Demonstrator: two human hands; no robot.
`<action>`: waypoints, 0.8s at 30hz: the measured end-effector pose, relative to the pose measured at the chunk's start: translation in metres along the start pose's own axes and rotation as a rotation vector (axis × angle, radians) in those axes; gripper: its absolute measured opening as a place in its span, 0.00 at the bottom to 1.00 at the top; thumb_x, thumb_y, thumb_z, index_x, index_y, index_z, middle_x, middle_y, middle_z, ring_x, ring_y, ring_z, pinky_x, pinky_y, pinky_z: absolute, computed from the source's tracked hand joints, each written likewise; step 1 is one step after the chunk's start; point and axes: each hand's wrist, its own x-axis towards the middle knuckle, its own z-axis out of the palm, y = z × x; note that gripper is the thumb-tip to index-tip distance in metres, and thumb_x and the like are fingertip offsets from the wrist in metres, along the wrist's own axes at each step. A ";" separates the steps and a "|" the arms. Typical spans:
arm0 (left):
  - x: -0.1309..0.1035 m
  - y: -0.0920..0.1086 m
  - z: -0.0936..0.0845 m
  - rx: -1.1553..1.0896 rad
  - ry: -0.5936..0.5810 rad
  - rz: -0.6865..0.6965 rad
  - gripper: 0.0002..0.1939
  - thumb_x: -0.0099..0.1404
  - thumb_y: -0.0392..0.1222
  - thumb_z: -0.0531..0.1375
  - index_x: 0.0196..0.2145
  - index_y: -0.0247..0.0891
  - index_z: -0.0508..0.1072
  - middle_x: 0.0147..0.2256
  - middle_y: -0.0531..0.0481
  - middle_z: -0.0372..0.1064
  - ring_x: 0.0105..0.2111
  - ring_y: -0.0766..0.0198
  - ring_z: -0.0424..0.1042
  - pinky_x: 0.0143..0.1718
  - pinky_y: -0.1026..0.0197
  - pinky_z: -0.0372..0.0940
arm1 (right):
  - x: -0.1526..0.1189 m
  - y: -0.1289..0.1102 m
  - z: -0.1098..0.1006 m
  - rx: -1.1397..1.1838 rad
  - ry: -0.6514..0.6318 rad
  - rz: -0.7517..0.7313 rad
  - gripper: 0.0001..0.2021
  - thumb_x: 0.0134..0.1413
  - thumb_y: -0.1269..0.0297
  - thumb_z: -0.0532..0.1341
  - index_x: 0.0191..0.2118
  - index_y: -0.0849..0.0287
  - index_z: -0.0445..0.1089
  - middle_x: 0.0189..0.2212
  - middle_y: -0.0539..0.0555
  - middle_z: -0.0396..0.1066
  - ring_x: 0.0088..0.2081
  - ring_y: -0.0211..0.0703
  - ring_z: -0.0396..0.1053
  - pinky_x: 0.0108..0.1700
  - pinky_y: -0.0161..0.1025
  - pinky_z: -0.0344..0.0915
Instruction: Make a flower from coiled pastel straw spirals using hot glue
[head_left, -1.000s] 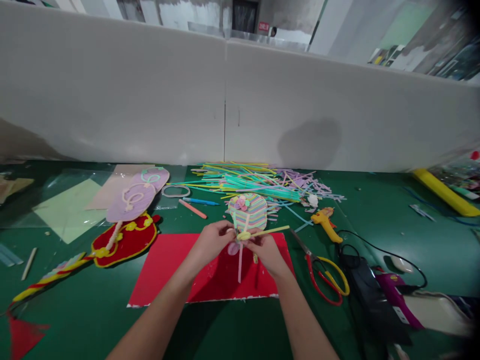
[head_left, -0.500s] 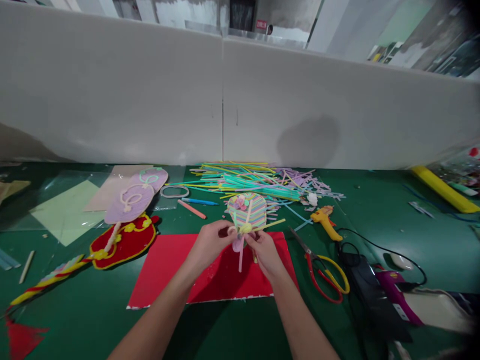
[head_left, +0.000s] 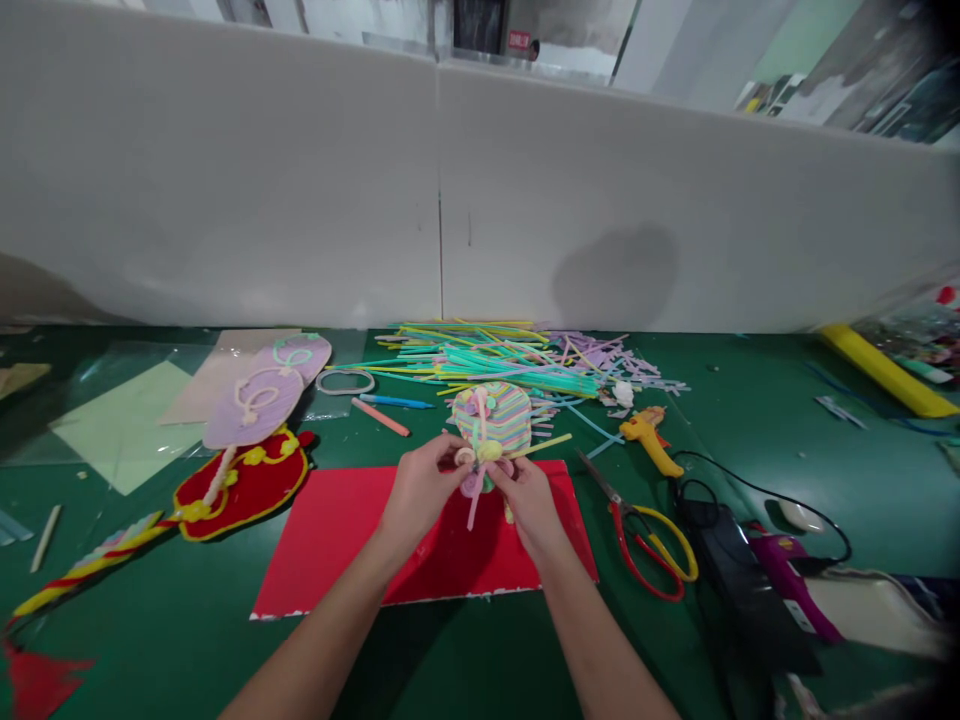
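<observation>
My left hand and my right hand meet over a red board, thumbs and fingers pinched. Between them is a small pipe-cleaner flower with a yellow middle and pastel stems sticking out. Just behind it lies a round pastel-striped fan piece with pink and green flowers; whether the two are joined I cannot tell. My fingertips hide part of the flower. Red-and-yellow-handled scissors lie to the right of my right hand, and an orange glue gun is beyond them.
Many pastel pipe cleaners are heaped at the back against a white partition. On the left lie purple fan shapes and a red-and-yellow fan. A corded black box stands at the right.
The flower has turned slightly between my fingers, its lower pink stem swinging a little left. My hands stay almost in place.
</observation>
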 end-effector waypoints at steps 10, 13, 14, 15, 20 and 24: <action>-0.001 0.002 0.004 0.069 0.007 0.059 0.02 0.54 0.36 0.57 0.27 0.37 0.69 0.26 0.54 0.68 0.29 0.66 0.67 0.32 0.67 0.60 | 0.000 0.001 -0.004 0.001 0.003 0.053 0.13 0.36 0.60 0.68 0.29 0.62 0.70 0.26 0.52 0.71 0.31 0.41 0.68 0.39 0.40 0.63; 0.001 -0.003 0.002 0.044 0.007 0.013 0.03 0.54 0.38 0.57 0.27 0.37 0.69 0.26 0.54 0.68 0.27 0.66 0.67 0.30 0.66 0.61 | -0.002 -0.006 -0.003 -0.019 -0.034 0.059 0.13 0.35 0.59 0.68 0.27 0.62 0.70 0.26 0.51 0.71 0.32 0.41 0.68 0.39 0.40 0.63; 0.002 -0.005 0.001 0.036 0.005 0.000 0.04 0.55 0.39 0.57 0.27 0.36 0.69 0.26 0.54 0.67 0.27 0.66 0.66 0.29 0.66 0.60 | -0.003 -0.008 -0.003 -0.031 -0.048 0.065 0.13 0.35 0.59 0.68 0.27 0.62 0.71 0.25 0.51 0.71 0.31 0.41 0.68 0.38 0.39 0.63; 0.003 -0.006 0.001 0.029 0.000 -0.011 0.04 0.55 0.39 0.57 0.27 0.36 0.69 0.25 0.54 0.67 0.26 0.66 0.66 0.29 0.66 0.60 | -0.004 -0.009 -0.002 -0.046 -0.062 0.072 0.12 0.34 0.60 0.69 0.26 0.62 0.71 0.24 0.51 0.70 0.31 0.41 0.67 0.37 0.39 0.63; 0.004 -0.009 0.000 0.009 -0.045 -0.040 0.05 0.55 0.41 0.57 0.27 0.36 0.70 0.24 0.54 0.67 0.25 0.66 0.66 0.27 0.67 0.60 | -0.005 -0.009 -0.001 -0.109 -0.040 0.049 0.13 0.34 0.59 0.69 0.18 0.62 0.67 0.19 0.48 0.65 0.26 0.37 0.62 0.31 0.35 0.59; 0.001 -0.008 0.005 0.031 -0.010 -0.029 0.06 0.56 0.41 0.56 0.27 0.37 0.70 0.25 0.54 0.68 0.26 0.66 0.66 0.27 0.66 0.60 | -0.003 -0.001 0.002 -0.123 0.053 -0.003 0.17 0.35 0.57 0.68 0.15 0.60 0.61 0.16 0.45 0.59 0.24 0.34 0.58 0.28 0.34 0.56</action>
